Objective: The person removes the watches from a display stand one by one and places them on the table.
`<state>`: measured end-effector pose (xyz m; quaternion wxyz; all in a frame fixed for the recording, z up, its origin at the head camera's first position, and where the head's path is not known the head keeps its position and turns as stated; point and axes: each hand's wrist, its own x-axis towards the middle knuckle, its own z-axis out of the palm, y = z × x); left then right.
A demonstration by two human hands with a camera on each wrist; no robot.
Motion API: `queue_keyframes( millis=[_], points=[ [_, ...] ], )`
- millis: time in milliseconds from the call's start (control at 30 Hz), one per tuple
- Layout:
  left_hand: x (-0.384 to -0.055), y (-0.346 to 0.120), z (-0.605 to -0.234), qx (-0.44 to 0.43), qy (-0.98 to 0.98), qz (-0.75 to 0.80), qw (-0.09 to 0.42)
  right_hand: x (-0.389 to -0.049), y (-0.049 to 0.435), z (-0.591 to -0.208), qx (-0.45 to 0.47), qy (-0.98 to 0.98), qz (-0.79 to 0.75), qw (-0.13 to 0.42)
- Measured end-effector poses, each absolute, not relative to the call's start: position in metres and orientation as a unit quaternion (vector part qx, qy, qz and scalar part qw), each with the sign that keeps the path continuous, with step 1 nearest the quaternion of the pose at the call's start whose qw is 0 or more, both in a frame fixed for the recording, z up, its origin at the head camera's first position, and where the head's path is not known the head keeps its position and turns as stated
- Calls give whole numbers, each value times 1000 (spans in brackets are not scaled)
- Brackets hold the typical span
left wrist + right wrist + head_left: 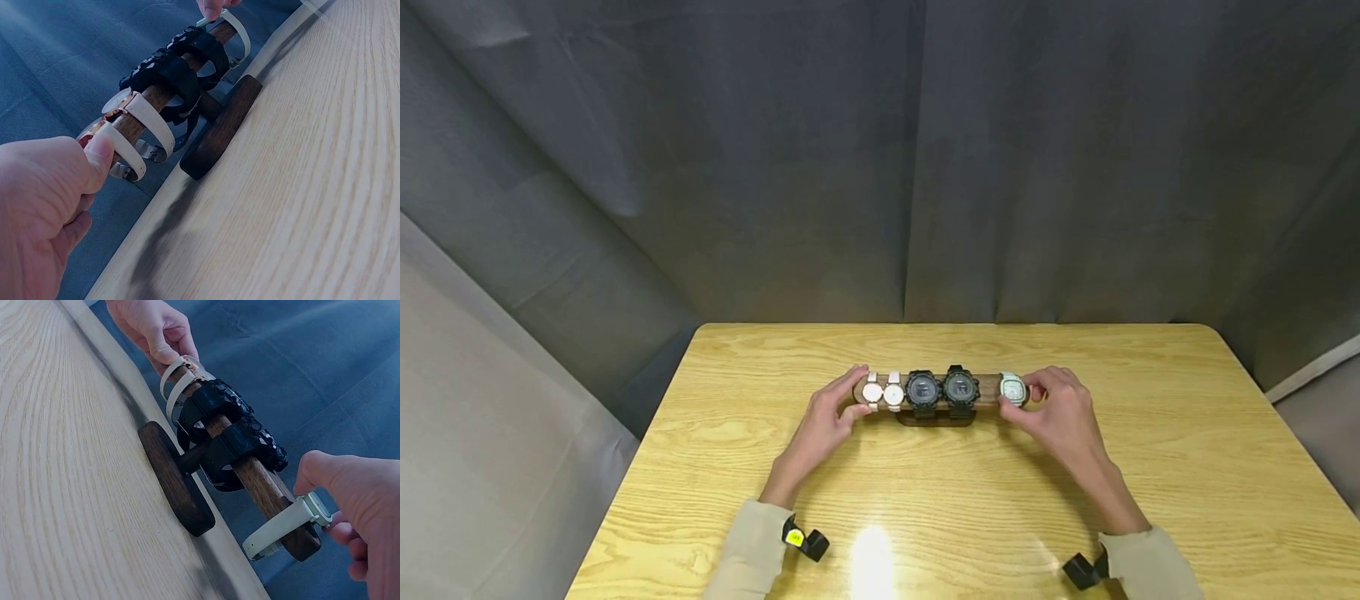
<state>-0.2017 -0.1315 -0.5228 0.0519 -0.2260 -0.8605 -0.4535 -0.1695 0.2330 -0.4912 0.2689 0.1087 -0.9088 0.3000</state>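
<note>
In the head view, five watches hang on the brown wooden bar (988, 390) of a stand on the pale wood-grain tabletop (737, 467): two white-strapped round watches (893, 394), two chunky black watches (923, 389) and a square mint-green watch (1012, 389). In the left wrist view, the left hand (47, 200) pinches the outermost white-strapped watch (132, 153) at the bar's end. In the right wrist view, the right hand's (369, 503) fingers grasp the mint one, apart from the black pair, so loading looks nearly done, perhaps with positions left to adjust.
</note>
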Motion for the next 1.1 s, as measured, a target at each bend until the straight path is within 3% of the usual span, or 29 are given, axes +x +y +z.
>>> queue_keyframes(
  millis=[1100],
  points=[
    [-203,-133,-527,-244,-854,-455,67,-170,244,-485,77,-921,296,242]
  ],
)
